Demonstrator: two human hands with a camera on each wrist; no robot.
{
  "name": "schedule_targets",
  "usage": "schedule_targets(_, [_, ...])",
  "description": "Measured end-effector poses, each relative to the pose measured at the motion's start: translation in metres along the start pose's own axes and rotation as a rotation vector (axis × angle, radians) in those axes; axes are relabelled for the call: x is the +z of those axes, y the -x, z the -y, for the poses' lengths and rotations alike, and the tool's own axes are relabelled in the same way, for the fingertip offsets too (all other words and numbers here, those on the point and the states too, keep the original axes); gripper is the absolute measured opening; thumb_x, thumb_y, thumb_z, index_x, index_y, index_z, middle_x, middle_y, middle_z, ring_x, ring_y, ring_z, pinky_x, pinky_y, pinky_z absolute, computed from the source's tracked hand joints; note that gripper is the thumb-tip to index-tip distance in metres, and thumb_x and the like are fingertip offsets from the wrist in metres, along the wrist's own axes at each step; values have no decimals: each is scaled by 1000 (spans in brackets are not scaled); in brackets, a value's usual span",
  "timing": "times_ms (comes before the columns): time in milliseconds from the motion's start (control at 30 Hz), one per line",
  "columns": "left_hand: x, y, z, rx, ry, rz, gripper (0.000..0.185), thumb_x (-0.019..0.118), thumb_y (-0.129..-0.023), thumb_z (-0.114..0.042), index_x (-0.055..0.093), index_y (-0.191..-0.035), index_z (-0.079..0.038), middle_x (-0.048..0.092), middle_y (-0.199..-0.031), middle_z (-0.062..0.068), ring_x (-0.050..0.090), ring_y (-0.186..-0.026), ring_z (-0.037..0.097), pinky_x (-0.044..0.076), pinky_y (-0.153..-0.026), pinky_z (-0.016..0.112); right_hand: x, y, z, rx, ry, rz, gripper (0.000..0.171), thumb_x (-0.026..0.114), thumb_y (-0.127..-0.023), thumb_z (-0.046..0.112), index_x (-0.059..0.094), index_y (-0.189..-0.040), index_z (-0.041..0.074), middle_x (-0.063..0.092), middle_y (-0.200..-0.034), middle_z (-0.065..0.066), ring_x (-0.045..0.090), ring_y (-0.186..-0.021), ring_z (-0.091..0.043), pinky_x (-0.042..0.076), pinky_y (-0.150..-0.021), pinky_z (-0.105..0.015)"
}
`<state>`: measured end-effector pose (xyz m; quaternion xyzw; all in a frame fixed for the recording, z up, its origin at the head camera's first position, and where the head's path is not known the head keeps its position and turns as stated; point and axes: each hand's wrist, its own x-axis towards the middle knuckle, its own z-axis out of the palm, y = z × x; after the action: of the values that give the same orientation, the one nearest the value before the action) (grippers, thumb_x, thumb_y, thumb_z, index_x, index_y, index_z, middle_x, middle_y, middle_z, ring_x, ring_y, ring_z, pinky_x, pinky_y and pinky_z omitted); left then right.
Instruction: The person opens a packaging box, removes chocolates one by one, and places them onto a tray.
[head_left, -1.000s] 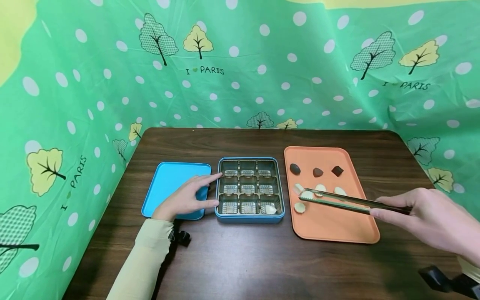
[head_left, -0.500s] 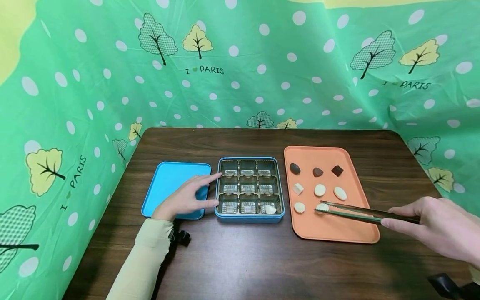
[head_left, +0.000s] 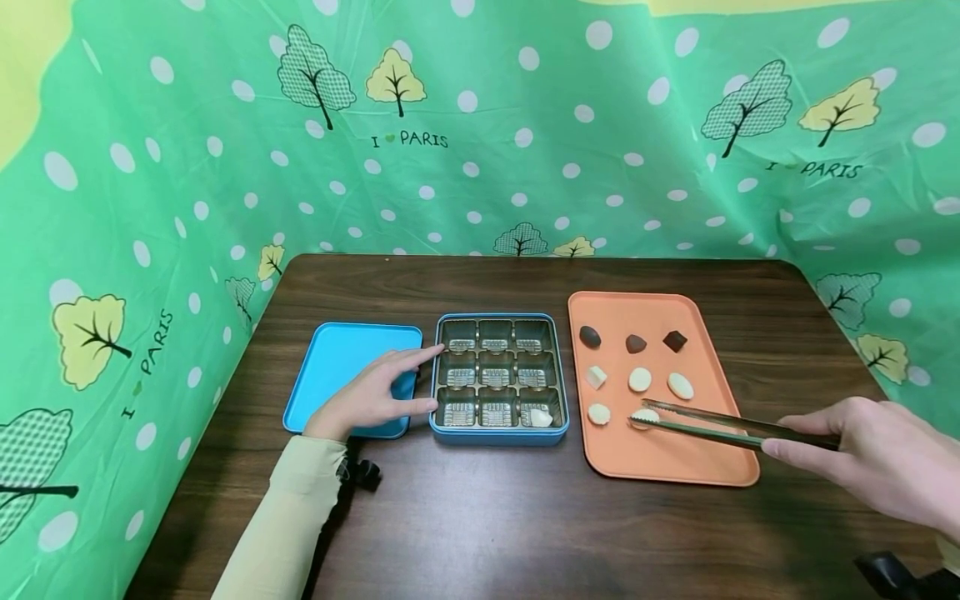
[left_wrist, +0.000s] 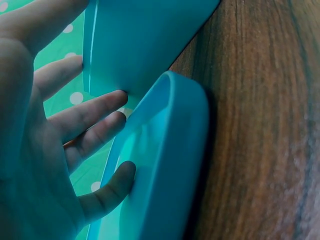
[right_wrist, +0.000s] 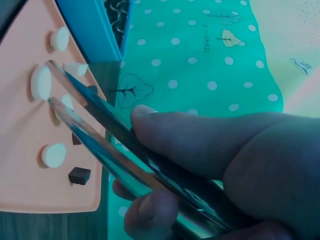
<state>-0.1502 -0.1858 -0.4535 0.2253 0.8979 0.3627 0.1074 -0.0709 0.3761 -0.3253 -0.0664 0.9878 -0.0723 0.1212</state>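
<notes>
My right hand (head_left: 873, 450) holds metal tongs (right_wrist: 115, 135) between thumb and fingers. The tongs' tips lie slightly parted at a white chocolate (head_left: 643, 418) in the front row of the orange tray (head_left: 675, 462). In the right wrist view that chocolate sits right at both tips. My left hand (head_left: 371, 396) has its fingers spread, with index finger and thumb touching the left side of a blue box (head_left: 498, 437). The box has a dark divided insert (head_left: 495, 372); one white piece (head_left: 540, 418) lies in its front right compartment.
Several white chocolates, such as an oval one (head_left: 680, 386), and dark ones, such as a square one (head_left: 674, 342), lie in rows on the tray. A blue lid (head_left: 337, 354) lies partly under my left hand. Patterned green cloth (head_left: 480, 125) surrounds the wooden table (head_left: 480, 517).
The tongs have moved right and toward the front of the tray with the white chocolate, and have then parted slightly around it on the tray. My left hand has stayed at the box.
</notes>
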Motion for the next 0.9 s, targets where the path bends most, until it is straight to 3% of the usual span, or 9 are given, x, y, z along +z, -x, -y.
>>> schedule_targets(167, [0, 0, 1, -4, 1, 1, 83, 79, -92, -51, 39, -163, -36, 41, -166, 2, 36, -153, 34, 34, -118, 64, -1, 3, 3, -15, 4, -46, 64, 76, -95, 50, 74, -122, -8, 46, -53, 5, 32, -51, -9, 28, -49, -27])
schedule_targets(400, [0, 0, 1, -5, 3, -1, 83, 80, -92, -50, 39, -163, -37, 41, -167, 1, 35, -154, 33, 32, -120, 64, -2, 7, 9, -32, -9, -104, 63, 80, -92, 47, 75, -121, -9, 40, -53, 5, 22, -48, -7, 23, -46, -27])
schedule_targets(733, [0, 0, 0, -16, -2, 1, 83, 80, -91, -51, 39, -163, -38, 41, -166, 1, 35, -153, 34, 34, -119, 64, -6, 13, 24, -93, -74, -222, 53, 85, -89, 40, 78, -117, -4, 24, -52, 13, 17, -50, -2, 19, -45, -26])
schedule_targets(833, [0, 0, 1, -17, -2, 1, 83, 80, -91, -51, 39, -163, -39, 41, -166, 1, 35, -153, 34, 34, -119, 64, -10, 13, 30, -110, -74, -244, 53, 86, -88, 40, 79, -118, -2, 29, -48, 13, 16, -50, -1, 18, -45, -25])
schedule_targets(900, [0, 0, 1, -17, -5, 0, 83, 80, -91, -51, 39, -163, -40, 41, -166, 1, 36, -153, 33, 34, -119, 64, -13, 12, 34, -120, -75, -249, 52, 86, -88, 41, 79, -119, 0, 41, -48, 12, 15, -49, -1, 17, -44, -24])
